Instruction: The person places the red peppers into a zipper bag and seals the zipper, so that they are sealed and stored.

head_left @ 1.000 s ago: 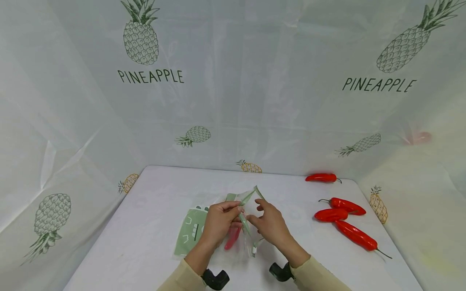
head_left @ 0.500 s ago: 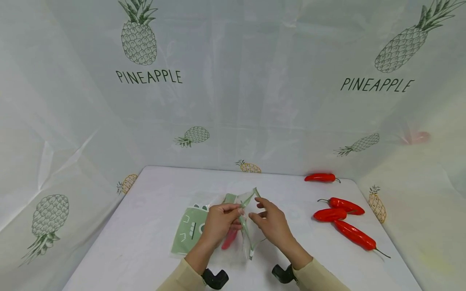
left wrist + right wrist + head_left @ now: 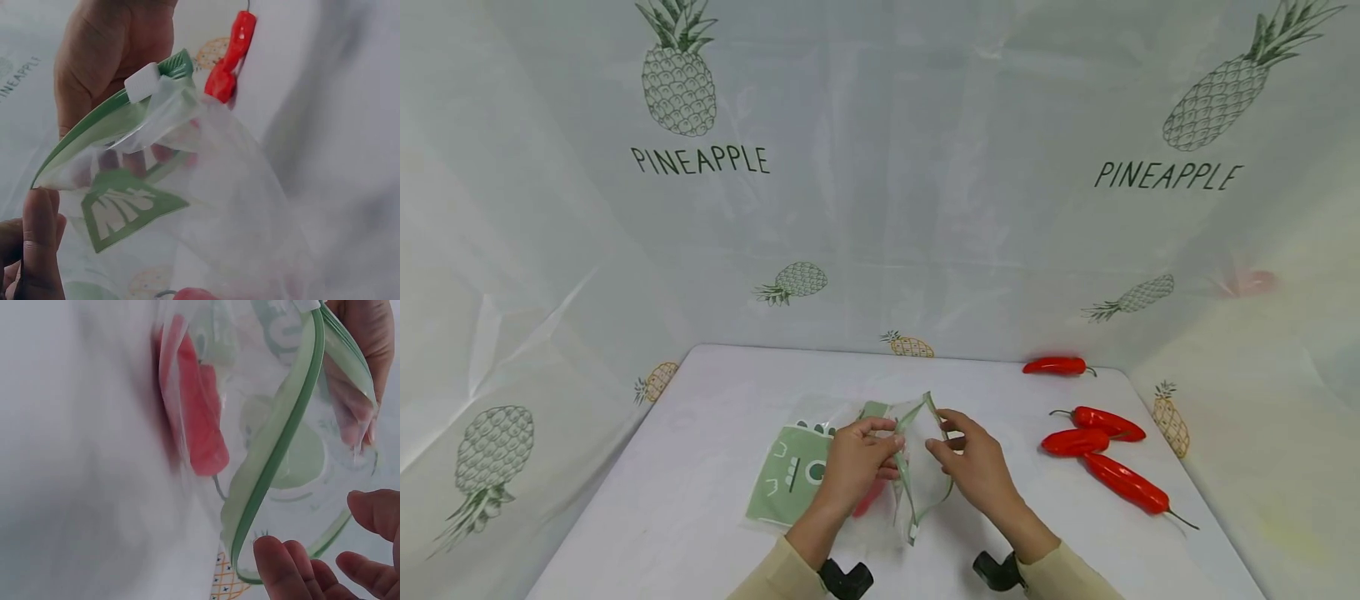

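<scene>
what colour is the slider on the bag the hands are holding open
The slider is white, seen best in the left wrist view.

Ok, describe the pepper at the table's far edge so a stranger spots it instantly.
Find the white table below the pineapple-print curtain. Near its far right corner lies a red pepper, stem pointing right. It lies alone, apart from the three peppers clustered nearer.

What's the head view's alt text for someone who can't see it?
A person's left hand pinches the rim of an open, clear, green-edged slider bag, with the right hand at the opposite edge. A red chili pepper shows through the plastic; four more lie on the white table, to the right.
</scene>
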Available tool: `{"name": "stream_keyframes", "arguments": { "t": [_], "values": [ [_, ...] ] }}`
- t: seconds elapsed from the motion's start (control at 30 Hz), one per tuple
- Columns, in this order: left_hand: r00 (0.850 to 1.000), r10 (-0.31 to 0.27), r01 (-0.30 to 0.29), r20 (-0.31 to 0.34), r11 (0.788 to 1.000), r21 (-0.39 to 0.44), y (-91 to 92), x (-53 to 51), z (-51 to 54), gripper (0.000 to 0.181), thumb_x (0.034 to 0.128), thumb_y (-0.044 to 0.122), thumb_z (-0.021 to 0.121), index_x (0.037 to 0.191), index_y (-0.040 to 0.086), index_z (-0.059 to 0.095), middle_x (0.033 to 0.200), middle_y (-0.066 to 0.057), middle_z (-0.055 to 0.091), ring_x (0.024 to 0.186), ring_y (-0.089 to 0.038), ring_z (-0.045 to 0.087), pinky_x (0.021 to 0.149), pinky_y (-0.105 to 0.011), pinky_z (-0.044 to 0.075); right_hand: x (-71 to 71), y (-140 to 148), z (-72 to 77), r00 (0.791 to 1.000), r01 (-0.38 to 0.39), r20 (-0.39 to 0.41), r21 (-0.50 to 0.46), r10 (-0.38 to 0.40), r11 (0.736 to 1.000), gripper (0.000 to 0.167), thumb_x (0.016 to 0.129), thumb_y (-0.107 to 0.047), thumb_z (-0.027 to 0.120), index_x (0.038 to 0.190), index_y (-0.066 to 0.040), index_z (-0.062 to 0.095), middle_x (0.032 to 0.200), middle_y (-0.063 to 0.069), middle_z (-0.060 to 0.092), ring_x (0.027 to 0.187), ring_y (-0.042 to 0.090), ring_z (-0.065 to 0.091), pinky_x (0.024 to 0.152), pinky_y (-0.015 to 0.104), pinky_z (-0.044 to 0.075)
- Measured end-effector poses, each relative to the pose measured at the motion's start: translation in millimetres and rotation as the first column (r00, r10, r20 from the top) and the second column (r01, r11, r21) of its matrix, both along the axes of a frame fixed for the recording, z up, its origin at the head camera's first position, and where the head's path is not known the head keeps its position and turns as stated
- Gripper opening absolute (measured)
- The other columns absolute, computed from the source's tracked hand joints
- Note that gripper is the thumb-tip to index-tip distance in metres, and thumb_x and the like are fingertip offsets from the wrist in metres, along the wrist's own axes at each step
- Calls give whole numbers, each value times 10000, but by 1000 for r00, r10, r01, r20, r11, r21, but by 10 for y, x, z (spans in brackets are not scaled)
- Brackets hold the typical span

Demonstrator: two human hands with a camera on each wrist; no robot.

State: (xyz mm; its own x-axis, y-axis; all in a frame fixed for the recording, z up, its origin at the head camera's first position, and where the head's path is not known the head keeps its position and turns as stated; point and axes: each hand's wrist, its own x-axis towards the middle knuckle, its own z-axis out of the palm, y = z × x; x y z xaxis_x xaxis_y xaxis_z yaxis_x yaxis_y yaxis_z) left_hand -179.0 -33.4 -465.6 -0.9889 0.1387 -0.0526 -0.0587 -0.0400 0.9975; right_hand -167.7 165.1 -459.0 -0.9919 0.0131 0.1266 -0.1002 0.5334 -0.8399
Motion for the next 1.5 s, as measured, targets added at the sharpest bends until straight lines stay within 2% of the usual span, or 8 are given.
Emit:
{"name": "stream_keyframes", "arguments": {
  "t": [0.23, 0.43, 0.67, 0.8, 0.97, 1.23, 1.5],
  "values": [
    [999, 37, -36, -27, 998, 44, 33, 29, -6, 355, 973, 136, 764, 1279, -40, 725, 851, -106, 733, 627, -109, 670, 616, -296, 659, 16, 67, 6, 1000, 16, 11, -10, -16, 1000, 500, 967, -194, 783, 1427, -86, 622, 1280, 153, 699, 980, 234, 744, 652, 265, 651],
    [998, 58, -56, -28, 995, 78, 45, 23, -26, 378, 981, 108, 751, 1343, 11, 707, 878, -124, 752, 599, -111, 681, 604, -285, 654, 23, 107, 4, 999, 29, 19, -22, -29, 999, 489, 968, -186, 782, 1421, -91, 625, 1281, 160, 695, 980, 232, 739, 660, 274, 656],
    [997, 72, -71, -25, 996, 53, 51, 15, -42, 301, 980, 144, 762, 1249, 11, 763, 799, -63, 712, 609, -110, 679, 599, -282, 652, 17, 150, 7, 999, 31, 23, -28, -31, 999, 496, 973, -194, 779, 1431, -93, 615, 1302, 185, 687, 997, 235, 737, 670, 272, 659],
    [997, 67, -66, -25, 997, 49, 54, 17, -39, 300, 977, 151, 766, 1238, 4, 766, 829, -78, 726, 610, -110, 677, 603, -286, 654, 22, 214, 15, 999, 40, 19, -20, -40, 999, 495, 978, -191, 773, 1436, -93, 612, 1294, 159, 691, 1009, 252, 742, 679, 272, 660],
    [998, 60, -59, -22, 996, 64, 54, 19, -40, 314, 977, 137, 764, 1252, -15, 753, 866, -102, 745, 613, -111, 675, 602, -287, 654, 16, 341, 31, 999, 53, 10, 17, -53, 998, 496, 986, -197, 758, 1450, -108, 605, 1309, 140, 693, 1019, 266, 749, 727, 296, 666],
    [999, 51, -49, -20, 996, 69, 43, 19, -46, 314, 975, 137, 765, 1243, -28, 753, 825, -107, 733, 612, -113, 678, 599, -285, 654, 6, 613, 22, 998, 58, -5, 125, -58, 991, 516, 1007, -267, 740, 1482, -139, 587, 1436, 139, 657, 1202, 369, 698, 876, 488, 663],
    [999, 41, -40, -7, 996, 84, 25, 10, -41, 304, 977, 119, 759, 1239, -34, 752, 839, -109, 731, 617, -103, 671, 598, -268, 649, -3, 973, 44, 995, 81, 43, 173, -90, 982, 575, 1018, -301, 722, 1532, -130, 529, 1488, 176, 611, 1272, 412, 650, 883, 488, 662]
  ]
}}
